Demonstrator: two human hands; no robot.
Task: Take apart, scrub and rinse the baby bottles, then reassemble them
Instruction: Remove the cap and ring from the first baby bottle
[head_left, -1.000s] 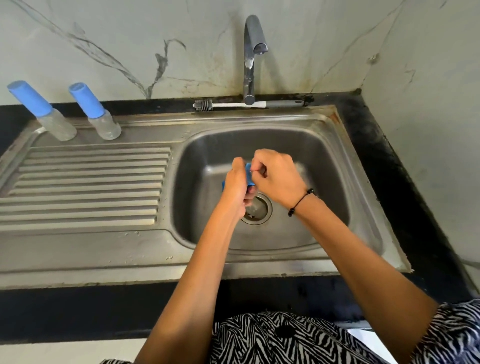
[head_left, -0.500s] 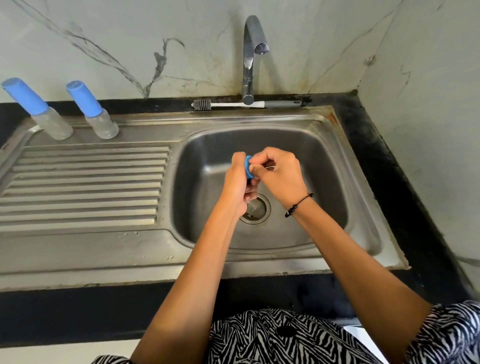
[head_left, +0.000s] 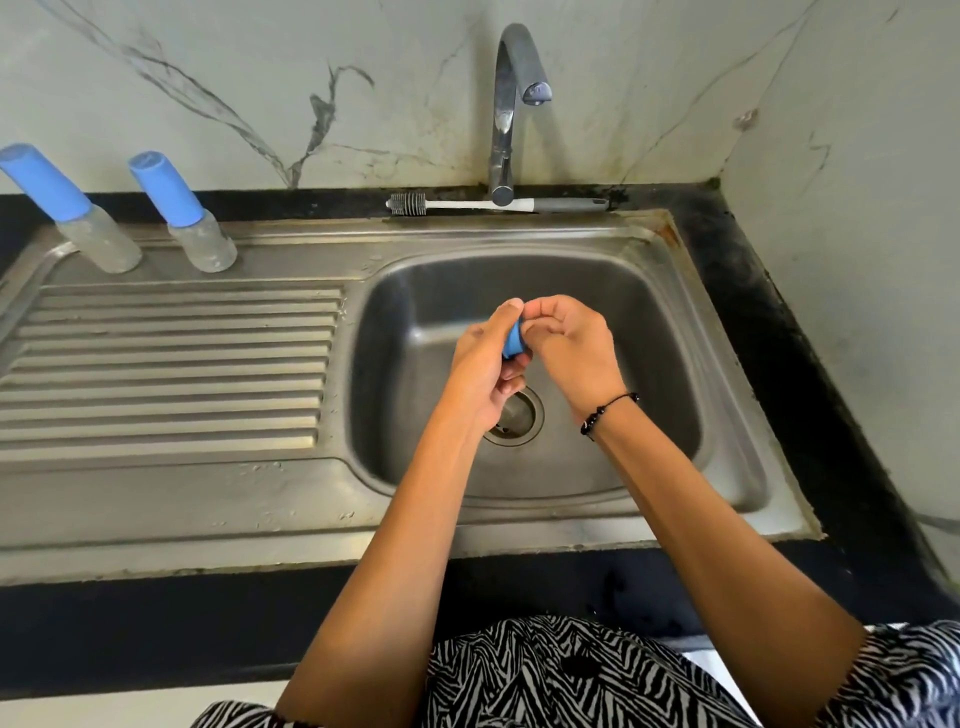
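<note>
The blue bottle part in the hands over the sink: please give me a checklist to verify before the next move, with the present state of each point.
1. Blue part held securely: ok, the left hand grips it and the right hand pinches at its top.
2. Part above the basin, so a drop lands inside: ok.
3. Water running from the faucet for rinsing: not ok, no stream visible.
4. Brush within reach: ok, it lies behind the sink by the faucet base.
5. Two capped bottles standing on the drainboard: ok.
6. Part is clean: cannot tell, mostly hidden by fingers.
</note>
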